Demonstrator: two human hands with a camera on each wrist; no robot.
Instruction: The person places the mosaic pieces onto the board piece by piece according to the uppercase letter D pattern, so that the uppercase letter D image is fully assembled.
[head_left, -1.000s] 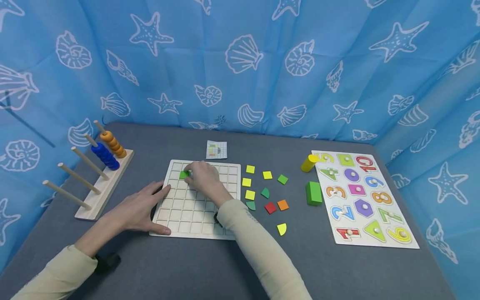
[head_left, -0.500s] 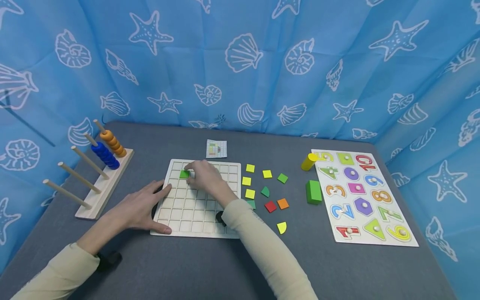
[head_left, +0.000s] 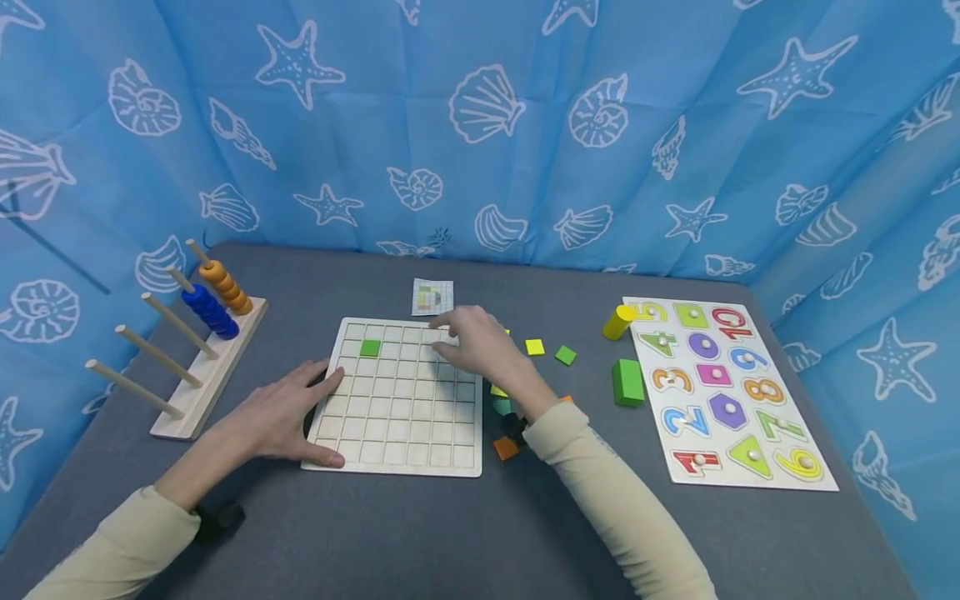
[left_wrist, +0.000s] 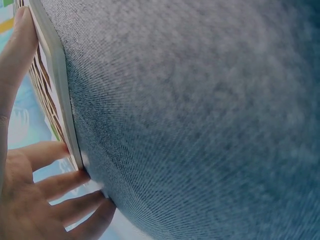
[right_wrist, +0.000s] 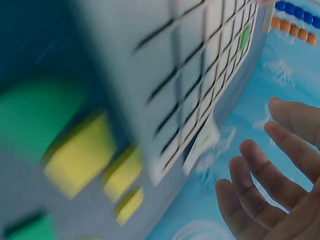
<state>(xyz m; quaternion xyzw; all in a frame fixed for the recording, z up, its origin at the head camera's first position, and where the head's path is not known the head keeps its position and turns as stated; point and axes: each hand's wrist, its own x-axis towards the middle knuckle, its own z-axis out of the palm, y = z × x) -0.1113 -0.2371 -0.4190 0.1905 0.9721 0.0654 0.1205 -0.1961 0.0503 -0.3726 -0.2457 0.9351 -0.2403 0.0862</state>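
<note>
A white grid board [head_left: 397, 429] lies on the grey table, with one green square tile [head_left: 370, 348] in a cell near its upper left. My left hand [head_left: 288, 414] rests at the board's left side, fingers spread along the edge and thumb on the near corner. Over the board's upper right part is my right hand [head_left: 483, 346], holding nothing; its fingers look loosely extended in the right wrist view. Just right of the board, yellow tiles [right_wrist: 82, 155] and a blurred green tile [right_wrist: 40, 117] lie partly hidden by the right hand in the head view.
A small pattern card [head_left: 432, 297] lies behind the board. To the left stands a peg stand [head_left: 210, 367] with blue and orange beads. On the right are a green block [head_left: 627, 382], a yellow cylinder [head_left: 618, 322] and a number puzzle [head_left: 780, 479].
My right hand has let go of the green square tile, which stays in its cell, and has moved right across the board. The left hand has not visibly moved.
</note>
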